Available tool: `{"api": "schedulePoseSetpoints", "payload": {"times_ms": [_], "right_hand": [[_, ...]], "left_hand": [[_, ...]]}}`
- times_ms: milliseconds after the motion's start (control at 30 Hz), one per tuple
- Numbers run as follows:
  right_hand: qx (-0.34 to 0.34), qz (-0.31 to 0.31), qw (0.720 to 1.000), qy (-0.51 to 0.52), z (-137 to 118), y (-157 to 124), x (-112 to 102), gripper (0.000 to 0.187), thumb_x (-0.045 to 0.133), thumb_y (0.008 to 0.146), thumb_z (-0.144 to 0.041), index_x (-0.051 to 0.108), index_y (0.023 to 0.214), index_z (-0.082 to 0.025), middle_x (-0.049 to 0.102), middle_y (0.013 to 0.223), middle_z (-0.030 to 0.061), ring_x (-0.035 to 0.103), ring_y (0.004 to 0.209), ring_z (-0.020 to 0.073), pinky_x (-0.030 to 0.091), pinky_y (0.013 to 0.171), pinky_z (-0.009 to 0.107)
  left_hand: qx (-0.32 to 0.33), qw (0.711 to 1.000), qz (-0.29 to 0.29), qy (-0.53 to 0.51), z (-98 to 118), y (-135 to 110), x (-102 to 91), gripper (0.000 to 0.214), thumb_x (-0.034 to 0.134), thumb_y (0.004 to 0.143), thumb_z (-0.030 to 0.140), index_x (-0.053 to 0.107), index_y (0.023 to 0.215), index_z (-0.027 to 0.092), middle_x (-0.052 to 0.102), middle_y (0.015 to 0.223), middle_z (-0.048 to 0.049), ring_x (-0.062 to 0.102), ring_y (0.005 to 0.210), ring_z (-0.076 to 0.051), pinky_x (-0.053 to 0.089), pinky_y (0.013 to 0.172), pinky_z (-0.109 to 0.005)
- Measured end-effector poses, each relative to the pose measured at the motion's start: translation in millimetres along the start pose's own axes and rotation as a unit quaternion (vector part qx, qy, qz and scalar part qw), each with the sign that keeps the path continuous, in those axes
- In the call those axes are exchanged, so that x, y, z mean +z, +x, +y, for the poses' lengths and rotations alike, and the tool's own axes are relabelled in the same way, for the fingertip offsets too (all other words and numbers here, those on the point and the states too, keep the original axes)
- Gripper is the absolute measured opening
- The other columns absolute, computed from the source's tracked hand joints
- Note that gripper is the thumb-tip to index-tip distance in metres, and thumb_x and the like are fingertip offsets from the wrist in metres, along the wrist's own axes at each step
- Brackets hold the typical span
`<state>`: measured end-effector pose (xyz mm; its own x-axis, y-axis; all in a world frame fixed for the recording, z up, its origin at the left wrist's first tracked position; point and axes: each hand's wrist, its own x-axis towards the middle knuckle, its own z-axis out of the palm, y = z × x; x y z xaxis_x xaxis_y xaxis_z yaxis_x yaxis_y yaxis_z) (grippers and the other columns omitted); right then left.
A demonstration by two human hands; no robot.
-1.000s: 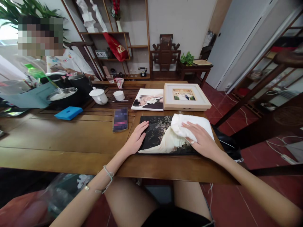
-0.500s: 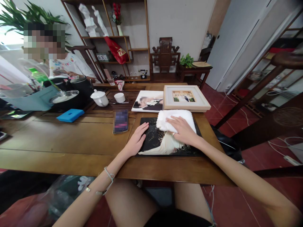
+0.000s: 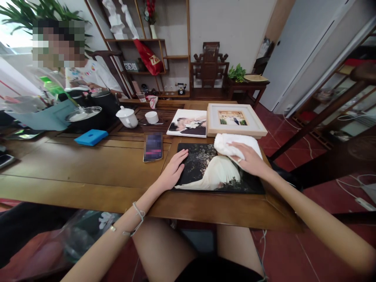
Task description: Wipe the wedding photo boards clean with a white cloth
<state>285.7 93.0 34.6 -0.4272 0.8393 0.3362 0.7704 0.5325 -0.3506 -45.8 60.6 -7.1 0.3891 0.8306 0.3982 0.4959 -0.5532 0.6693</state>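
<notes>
Right hand [image 3: 249,158] lies flat, fingers spread, pressing a folded white cloth [image 3: 235,144] onto the far right corner of the dark photo print [image 3: 217,170]; it is a palm press, not a pinch. Left hand [image 3: 173,172] is open, palm down, touching the print's left edge, fingertips just over its border, nothing gripped. The print lies flat on the near right part of the wooden table [image 3: 88,168], long axis running left-right. Most of the uncovered print surface lies left and near of the cloth, between the two hands, so the right hand is the nearer one to it. Beside the print: a phone [image 3: 153,147] just left, an unframed photo [image 3: 188,123] and a framed photo [image 3: 233,119] just beyond its far edge. Another person sits far left.
</notes>
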Motion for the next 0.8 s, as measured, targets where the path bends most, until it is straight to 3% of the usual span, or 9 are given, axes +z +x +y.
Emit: {"api": "schedulePoseSetpoints", "payload": {"times_ms": [67,133,300,367,433,533,667,733,800], "right_hand": [[0.033,0.021,0.999,-0.014,7.2,12.2,3.5,0.046,0.046,0.090,-0.036,0.056,0.130,-0.015,0.058,0.134,0.0144,0.049,0.127,0.0324,0.036,0.106,0.054],[0.028,0.007,0.999,-0.035,-4.2,15.7,8.4,0.048,0.046,0.088,-0.031,0.055,0.131,-0.013,0.056,0.137,0.0152,0.045,0.130,0.0338,0.032,0.108,0.056],[-0.076,-0.118,0.989,-0.050,-88.7,-14.8,21.5,0.073,0.050,0.066,-0.015,0.046,0.139,-0.012,0.041,0.150,0.0126,0.028,0.141,0.0342,0.016,0.114,0.060],[-0.144,-0.156,0.976,-0.036,-120.6,-31.3,23.4,0.079,0.051,0.063,-0.015,0.043,0.141,-0.009,0.035,0.153,0.0140,0.021,0.143,0.0352,0.009,0.116,0.059],[-0.186,-0.176,0.966,-0.022,-136.6,-40.4,22.5,0.079,0.052,0.063,-0.015,0.043,0.140,-0.007,0.033,0.154,0.0161,0.017,0.144,0.0359,0.007,0.116,0.059],[-0.163,-0.175,0.971,-0.015,-127.4,-33.4,18.3,0.075,0.051,0.064,-0.014,0.046,0.139,-0.010,0.038,0.152,0.0144,0.022,0.143,0.0320,0.013,0.116,0.056],[-0.050,-0.128,0.986,-0.092,-96.2,-4.5,16.0,0.068,0.051,0.067,-0.013,0.049,0.135,-0.011,0.044,0.147,0.0164,0.031,0.138,0.0359,0.021,0.112,0.059],[-0.029,-0.116,0.984,-0.136,-95.7,2.9,19.3,0.065,0.053,0.068,-0.013,0.050,0.133,-0.006,0.044,0.145,0.0212,0.033,0.136,0.0403,0.024,0.111,0.060],[-0.052,-0.117,0.980,-0.153,-109.5,0.2,25.5,0.064,0.054,0.069,-0.012,0.049,0.132,-0.001,0.044,0.144,0.0257,0.033,0.135,0.0424,0.024,0.112,0.058]], "left_hand": [[0.002,1.000,-0.003,0.003,-0.6,0.0,0.0,0.044,0.037,0.097,0.025,0.047,0.140,0.021,0.042,0.150,-0.0111,0.032,0.143,-0.022,0.022,0.120,-0.050],[0.001,1.000,-0.004,0.002,-0.8,0.1,-0.1,0.044,0.037,0.097,0.025,0.047,0.140,0.020,0.042,0.150,-0.0115,0.032,0.143,-0.023,0.022,0.120,-0.050],[-0.007,1.000,-0.001,0.000,-0.5,0.1,-0.1,0.044,0.037,0.097,0.027,0.048,0.139,0.021,0.043,0.150,-0.0110,0.033,0.142,-0.025,0.023,0.119,-0.052],[-0.002,1.000,-0.001,-0.006,-0.8,-0.1,-0.2,0.043,0.038,0.097,0.029,0.049,0.138,0.021,0.043,0.149,-0.0116,0.034,0.142,-0.025,0.024,0.119,-0.052],[0.005,1.000,0.001,-0.017,-1.1,-0.2,-0.5,0.043,0.039,0.097,0.030,0.049,0.138,0.022,0.044,0.149,-0.0115,0.034,0.142,-0.026,0.026,0.118,-0.052],[-0.002,1.000,0.000,-0.020,-0.3,-0.1,-0.9,0.043,0.040,0.097,0.031,0.049,0.138,0.023,0.044,0.149,-0.0104,0.034,0.142,-0.026,0.024,0.119,-0.052],[-0.028,0.999,-0.003,-0.017,4.8,0.3,-1.2,0.044,0.036,0.098,0.033,0.049,0.138,0.022,0.043,0.150,-0.0088,0.032,0.143,-0.024,0.020,0.121,-0.049],[-0.043,0.999,-0.001,-0.019,7.7,0.6,-1.1,0.045,0.033,0.099,0.036,0.049,0.138,0.020,0.042,0.150,-0.0090,0.032,0.143,-0.023,0.020,0.121,-0.048],[-0.054,0.998,0.001,-0.018,9.5,0.8,-0.9,0.047,0.030,0.100,0.039,0.049,0.138,0.019,0.043,0.150,-0.0092,0.031,0.143,-0.023,0.020,0.121,-0.048]]}}
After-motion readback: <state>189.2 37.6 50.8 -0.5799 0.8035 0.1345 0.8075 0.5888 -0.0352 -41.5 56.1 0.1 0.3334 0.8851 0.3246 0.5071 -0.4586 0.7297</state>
